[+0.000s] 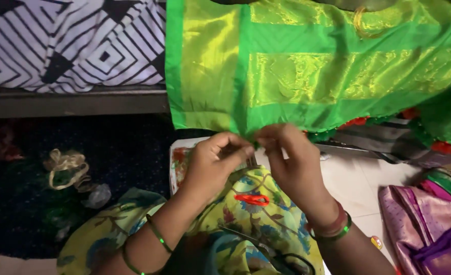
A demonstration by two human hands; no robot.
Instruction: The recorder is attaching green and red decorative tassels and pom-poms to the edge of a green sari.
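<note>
Pinching green cloth [307,66] hem: left hand [212,165], right hand [291,163] fingers closed; fingertips hidden.

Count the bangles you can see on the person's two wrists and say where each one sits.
4: two thin green bangles on the left forearm, one nearer the elbow; a pink bangle and a green bangle on the right wrist. More may be hidden.

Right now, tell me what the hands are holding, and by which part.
Both hands, left hand and right hand, pinch the lower edge of the green and gold cloth, close together at its hem.
</note>
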